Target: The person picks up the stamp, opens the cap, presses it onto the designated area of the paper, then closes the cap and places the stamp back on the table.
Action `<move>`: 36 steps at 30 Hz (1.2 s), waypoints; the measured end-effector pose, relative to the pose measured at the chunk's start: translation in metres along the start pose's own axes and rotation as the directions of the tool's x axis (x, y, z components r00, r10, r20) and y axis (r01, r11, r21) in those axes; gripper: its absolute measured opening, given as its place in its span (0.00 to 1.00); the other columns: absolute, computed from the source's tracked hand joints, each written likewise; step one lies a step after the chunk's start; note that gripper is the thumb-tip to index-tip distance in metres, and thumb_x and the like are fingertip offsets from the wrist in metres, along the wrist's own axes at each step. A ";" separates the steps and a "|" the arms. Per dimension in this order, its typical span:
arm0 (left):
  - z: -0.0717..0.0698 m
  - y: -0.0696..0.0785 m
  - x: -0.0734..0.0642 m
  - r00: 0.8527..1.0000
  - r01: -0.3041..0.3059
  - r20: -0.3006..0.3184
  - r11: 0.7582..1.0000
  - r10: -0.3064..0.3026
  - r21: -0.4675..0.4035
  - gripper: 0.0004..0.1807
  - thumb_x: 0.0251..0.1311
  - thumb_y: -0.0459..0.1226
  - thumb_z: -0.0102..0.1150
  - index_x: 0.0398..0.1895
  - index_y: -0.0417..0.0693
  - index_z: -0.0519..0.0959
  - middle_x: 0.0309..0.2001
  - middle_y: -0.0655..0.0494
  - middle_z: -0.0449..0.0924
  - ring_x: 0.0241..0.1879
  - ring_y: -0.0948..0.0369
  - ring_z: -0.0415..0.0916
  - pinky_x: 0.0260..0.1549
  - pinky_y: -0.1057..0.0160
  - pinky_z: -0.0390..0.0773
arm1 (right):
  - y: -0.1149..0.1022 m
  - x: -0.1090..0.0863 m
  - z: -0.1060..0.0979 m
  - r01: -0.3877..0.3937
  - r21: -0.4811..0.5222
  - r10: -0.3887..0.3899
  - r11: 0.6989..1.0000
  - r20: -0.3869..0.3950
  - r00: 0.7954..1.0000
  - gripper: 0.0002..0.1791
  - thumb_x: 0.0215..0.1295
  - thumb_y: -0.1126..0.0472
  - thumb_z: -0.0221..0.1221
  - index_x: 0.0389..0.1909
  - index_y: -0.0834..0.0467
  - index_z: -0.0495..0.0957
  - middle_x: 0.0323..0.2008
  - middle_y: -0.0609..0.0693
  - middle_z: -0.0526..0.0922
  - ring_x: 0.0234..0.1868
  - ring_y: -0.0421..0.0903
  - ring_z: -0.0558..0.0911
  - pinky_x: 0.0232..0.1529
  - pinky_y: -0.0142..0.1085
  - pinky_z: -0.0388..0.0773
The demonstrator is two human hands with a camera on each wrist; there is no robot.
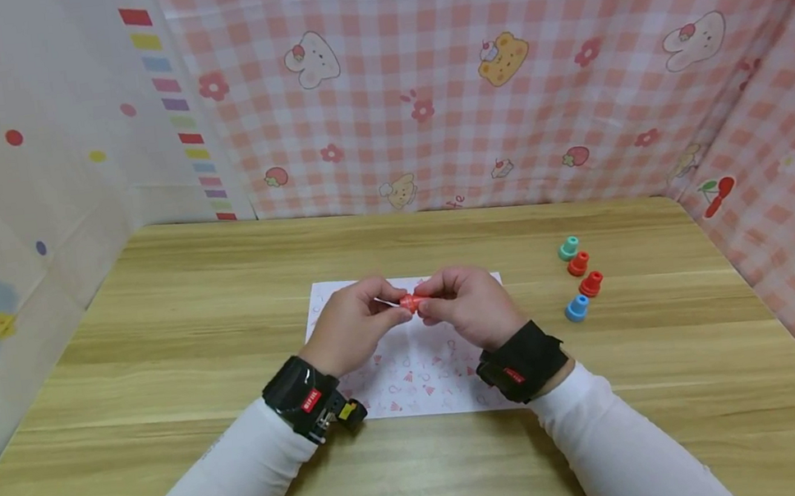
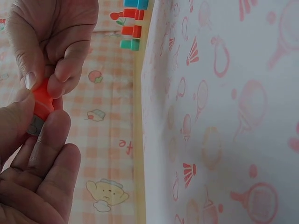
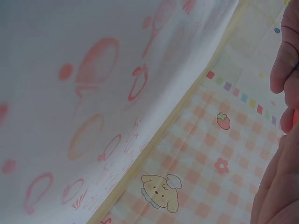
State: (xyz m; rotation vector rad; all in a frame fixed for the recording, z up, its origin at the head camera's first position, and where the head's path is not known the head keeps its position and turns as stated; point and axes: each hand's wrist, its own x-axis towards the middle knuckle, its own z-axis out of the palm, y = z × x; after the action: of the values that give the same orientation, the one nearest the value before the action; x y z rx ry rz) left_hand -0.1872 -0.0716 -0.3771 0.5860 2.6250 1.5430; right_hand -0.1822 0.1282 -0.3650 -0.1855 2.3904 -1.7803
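Above the paper, a small red stamp (image 1: 412,303) sits between the two hands. My left hand (image 1: 348,330) pinches its left end between thumb and fingers. From the other side my right hand (image 1: 477,306) pinches the opposite end, the fingertips of both hands close together. In the left wrist view the red stamp (image 2: 43,101) shows a grey end near the left thumb. Under the hands lies a white paper sheet (image 1: 415,390) covered in red prints, among them rackets and shuttlecocks. Only a sliver of the stamp shows in the right wrist view.
To the right of the paper several small stamps stand on the wooden table (image 1: 678,346): a teal stamp (image 1: 569,248), a red stamp (image 1: 578,263), another red stamp (image 1: 591,284) and a blue stamp (image 1: 577,309). A pink checked curtain (image 1: 458,133) hangs behind the table.
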 end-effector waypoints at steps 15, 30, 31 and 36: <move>-0.002 0.001 0.000 0.998 0.009 0.057 0.999 -0.011 0.033 0.10 0.69 0.42 0.70 0.50 0.53 0.84 0.52 0.57 0.88 0.46 0.62 0.88 0.45 0.57 0.86 | 0.000 -0.002 -0.004 0.008 -0.085 -0.010 0.996 -0.019 1.000 0.09 0.70 0.69 0.65 0.48 0.64 0.87 0.42 0.58 0.90 0.35 0.43 0.86 0.45 0.35 0.85; -0.019 0.003 -0.003 0.996 -0.040 0.086 0.946 0.013 0.322 0.29 0.72 0.51 0.64 0.71 0.49 0.75 0.70 0.51 0.78 0.72 0.51 0.74 0.71 0.45 0.73 | -0.001 -0.020 -0.058 -0.018 -0.303 -0.024 0.953 -0.134 0.991 0.12 0.74 0.62 0.62 0.53 0.61 0.85 0.44 0.57 0.90 0.42 0.48 0.82 0.43 0.33 0.79; -0.019 0.002 -0.004 0.996 -0.040 0.092 0.942 0.010 0.334 0.30 0.72 0.51 0.64 0.71 0.49 0.74 0.71 0.51 0.76 0.73 0.51 0.72 0.72 0.45 0.72 | 0.000 -0.022 -0.063 -0.027 -0.328 -0.022 0.944 -0.145 0.989 0.13 0.75 0.62 0.61 0.54 0.61 0.85 0.44 0.56 0.90 0.43 0.48 0.82 0.42 0.33 0.79; -0.024 -0.001 -0.006 0.993 -0.052 0.120 0.921 0.006 0.385 0.33 0.72 0.50 0.65 0.74 0.47 0.71 0.75 0.49 0.72 0.76 0.50 0.69 0.74 0.44 0.69 | -0.001 -0.034 -0.089 -0.030 -0.423 -0.048 0.905 -0.172 0.984 0.14 0.75 0.61 0.60 0.56 0.61 0.85 0.44 0.56 0.91 0.41 0.48 0.82 0.39 0.34 0.76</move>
State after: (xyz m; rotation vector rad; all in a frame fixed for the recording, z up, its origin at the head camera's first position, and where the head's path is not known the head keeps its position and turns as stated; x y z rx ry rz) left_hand -0.1877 -0.0944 -0.3671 0.7124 2.8536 0.9551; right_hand -0.1667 0.2179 -0.3377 -0.0875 2.8862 -1.2987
